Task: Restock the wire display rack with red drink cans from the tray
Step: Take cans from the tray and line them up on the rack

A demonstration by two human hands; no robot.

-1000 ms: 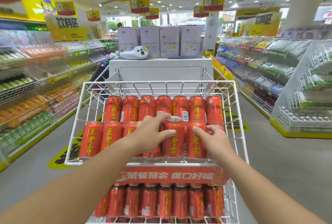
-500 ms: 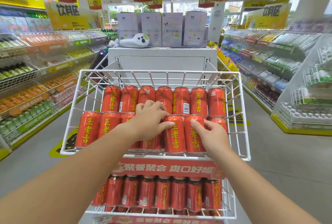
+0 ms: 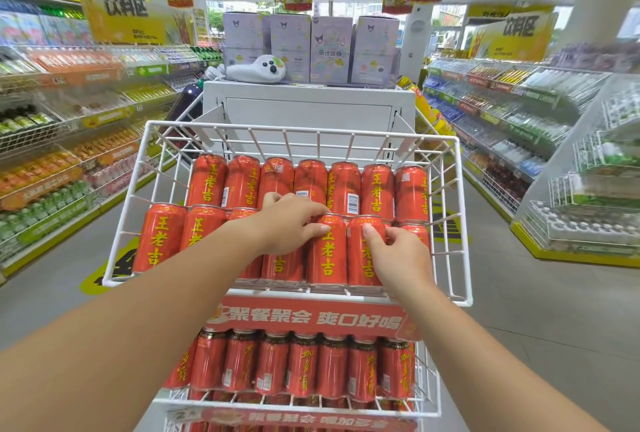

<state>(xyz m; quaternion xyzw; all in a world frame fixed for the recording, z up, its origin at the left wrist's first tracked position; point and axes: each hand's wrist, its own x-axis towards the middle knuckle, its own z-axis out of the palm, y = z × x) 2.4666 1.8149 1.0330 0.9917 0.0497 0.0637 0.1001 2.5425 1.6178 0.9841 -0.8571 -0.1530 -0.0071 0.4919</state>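
Note:
The white wire rack [image 3: 462, 223] holds two rows of upright red cans in its top basket. My left hand [image 3: 289, 223] lies over the front row, thumb and fingers closed on the top of one red can [image 3: 325, 255] that stands level with its neighbours. My right hand [image 3: 398, 255] grips the neighbouring red can [image 3: 360, 258], thumb on its front and fingers curled at its right side. A back row of red cans [image 3: 242, 182] stands behind both hands. No tray is in view.
A lower rack shelf [image 3: 298, 400] is packed with several darker red cans under a red price banner [image 3: 311, 319]. A white cabinet [image 3: 308, 102] with purple boxes stands behind the rack. Drink shelves line both aisles, left [image 3: 69, 154] and right [image 3: 519, 120].
The can that my left hand held raised above the front row has come down level with the others. My right hand has closed in on the can beside it.

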